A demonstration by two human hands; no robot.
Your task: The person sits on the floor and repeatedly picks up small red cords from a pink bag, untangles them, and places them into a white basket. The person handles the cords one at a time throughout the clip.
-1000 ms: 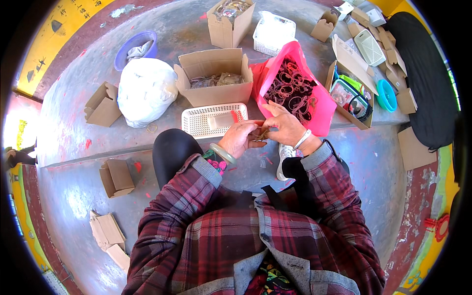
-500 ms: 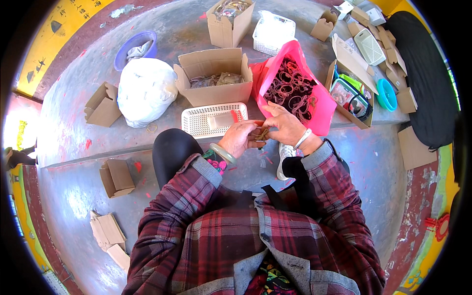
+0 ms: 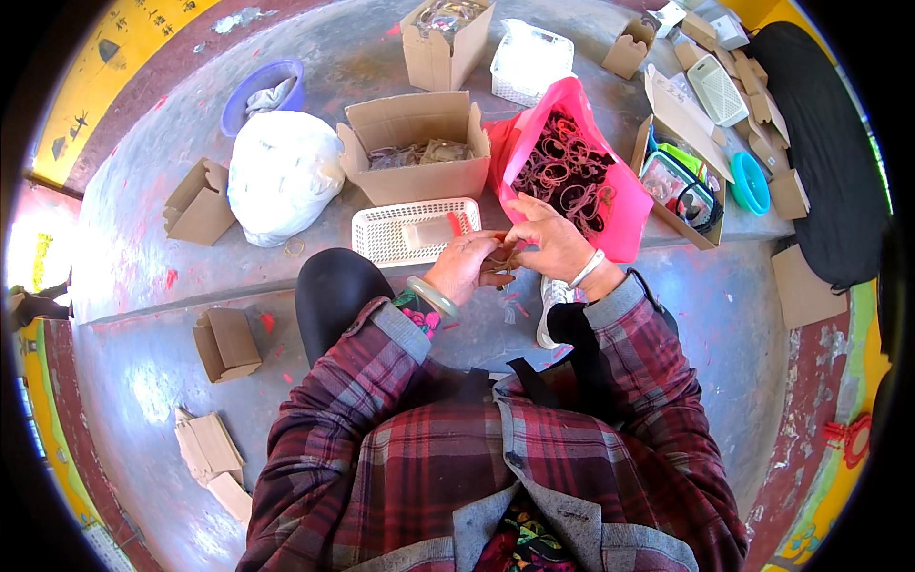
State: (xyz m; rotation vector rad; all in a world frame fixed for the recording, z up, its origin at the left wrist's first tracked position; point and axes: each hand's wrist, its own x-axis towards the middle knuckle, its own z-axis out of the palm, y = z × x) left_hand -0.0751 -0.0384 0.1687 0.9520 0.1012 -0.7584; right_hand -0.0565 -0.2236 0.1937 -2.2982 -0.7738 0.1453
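Note:
My left hand (image 3: 464,266) and my right hand (image 3: 553,246) meet above the gap between my knees. Both are closed on a small tan loop (image 3: 508,260), thin like a cord or band; the fingers hide much of it, so its exact kind is unclear. Just beyond the left hand lies a white perforated basket (image 3: 376,239) holding a small clear box with a red part. Close past the right hand stands a bright pink bag (image 3: 624,224), its mouth open on many dark and pinkish loops (image 3: 564,172).
Behind the basket is an open cardboard box (image 3: 415,185) with clear packets. A stuffed white plastic bag (image 3: 284,179) and a purple basin (image 3: 250,95) stand left. Another carton (image 3: 703,234) holds mixed items at right, beside a teal basin (image 3: 750,184). A raised concrete step (image 3: 191,286) crosses ahead.
My right fingers have shifted slightly around the tan loop, and less of it shows between the hands. Everything else stays where it was.

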